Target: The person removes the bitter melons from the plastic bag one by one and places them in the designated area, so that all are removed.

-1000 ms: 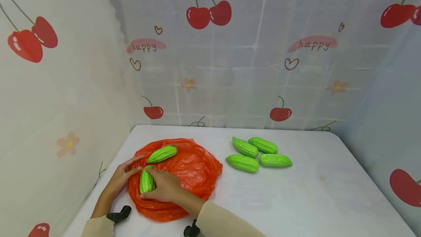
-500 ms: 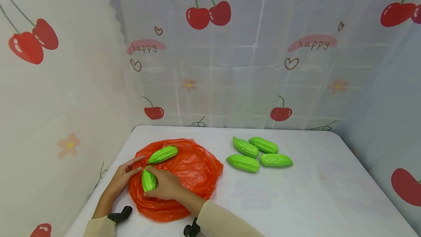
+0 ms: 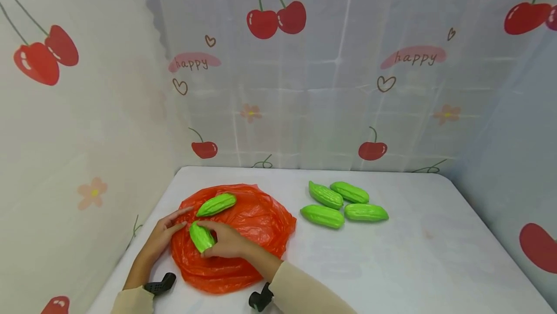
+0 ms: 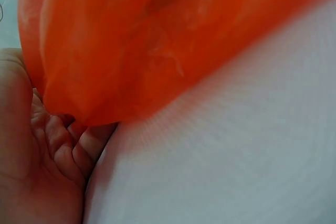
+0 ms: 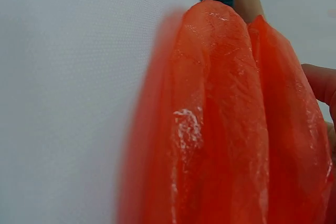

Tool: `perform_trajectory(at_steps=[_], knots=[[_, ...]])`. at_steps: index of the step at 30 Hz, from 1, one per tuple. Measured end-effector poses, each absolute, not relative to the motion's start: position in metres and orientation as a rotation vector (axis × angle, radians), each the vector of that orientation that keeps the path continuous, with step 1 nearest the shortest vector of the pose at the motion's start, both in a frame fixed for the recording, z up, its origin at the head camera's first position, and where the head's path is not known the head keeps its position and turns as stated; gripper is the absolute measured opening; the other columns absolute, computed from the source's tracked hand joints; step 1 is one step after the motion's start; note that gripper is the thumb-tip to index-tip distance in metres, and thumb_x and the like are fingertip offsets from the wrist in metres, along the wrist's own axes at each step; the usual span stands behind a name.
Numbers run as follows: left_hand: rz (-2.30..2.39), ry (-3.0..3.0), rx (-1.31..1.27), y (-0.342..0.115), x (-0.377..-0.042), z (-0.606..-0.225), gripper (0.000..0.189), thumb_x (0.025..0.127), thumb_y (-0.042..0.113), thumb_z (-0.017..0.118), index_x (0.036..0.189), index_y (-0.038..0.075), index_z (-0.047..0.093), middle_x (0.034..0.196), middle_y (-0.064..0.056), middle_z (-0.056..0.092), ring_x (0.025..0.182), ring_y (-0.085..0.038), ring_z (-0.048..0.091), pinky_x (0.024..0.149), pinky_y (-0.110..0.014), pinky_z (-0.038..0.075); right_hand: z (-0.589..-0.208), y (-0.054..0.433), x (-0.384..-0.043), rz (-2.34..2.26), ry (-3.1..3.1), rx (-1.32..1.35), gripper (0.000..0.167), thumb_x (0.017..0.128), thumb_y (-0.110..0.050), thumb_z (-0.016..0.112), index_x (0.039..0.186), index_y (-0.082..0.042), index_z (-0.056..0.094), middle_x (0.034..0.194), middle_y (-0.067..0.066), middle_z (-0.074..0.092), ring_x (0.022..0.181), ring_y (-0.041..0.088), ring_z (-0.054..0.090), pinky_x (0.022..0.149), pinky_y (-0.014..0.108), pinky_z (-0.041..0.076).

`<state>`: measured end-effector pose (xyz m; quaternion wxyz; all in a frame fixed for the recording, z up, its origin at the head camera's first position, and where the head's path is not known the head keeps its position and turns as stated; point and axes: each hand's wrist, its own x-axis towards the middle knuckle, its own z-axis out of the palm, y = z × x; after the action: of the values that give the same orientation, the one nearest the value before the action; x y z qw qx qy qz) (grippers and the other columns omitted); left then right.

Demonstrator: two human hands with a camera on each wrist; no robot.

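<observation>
My right hand [image 3: 226, 241] grips a green, ridged bitter melon [image 3: 201, 237] between thumb and fingers, over the left part of a red plastic bag [image 3: 261, 222]. A second bitter melon [image 3: 216, 204] lies on the bag just behind it. At the bag's left edge is my left hand [image 3: 160, 236], holding the film between thumb and fingers. In the left wrist view, the bag [image 4: 131, 40] hangs in front of the curled fingers [image 4: 63, 153]. Folds of the bag [image 5: 226, 114] hide the held melon in the right wrist view.
Several more bitter melons [image 3: 322, 216] lie in a group on the white table [image 3: 391, 265], right of the bag. Behind stands a curtain [image 3: 313, 111] printed with cherries. Each wrist wears a black device [image 3: 162, 284].
The right hand has moved slightly right with its bitter melon, which has turned from nearly upright in view to a slant. The left hand and the other melons stay put.
</observation>
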<state>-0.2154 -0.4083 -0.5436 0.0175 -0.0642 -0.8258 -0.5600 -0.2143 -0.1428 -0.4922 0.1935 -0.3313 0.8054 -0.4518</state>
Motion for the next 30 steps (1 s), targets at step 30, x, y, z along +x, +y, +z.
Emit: perform_trajectory(at_steps=[30], knots=[[-1.712,-2.572,-0.175,-0.408,-0.215,-0.543,0.044,0.102,0.012,0.057,0.146,0.008,0.054,0.155,-0.016,0.044,0.151,-0.037,0.020,0.112,-0.017,0.027,-0.467,-0.098,-0.204,-1.402,2.183,-0.940,0.081,0.078,0.008,0.078,0.144,-0.034,0.055,0.139,-0.011,0.054,0.108,0.009,0.052,0.080,0.022,0.053]])
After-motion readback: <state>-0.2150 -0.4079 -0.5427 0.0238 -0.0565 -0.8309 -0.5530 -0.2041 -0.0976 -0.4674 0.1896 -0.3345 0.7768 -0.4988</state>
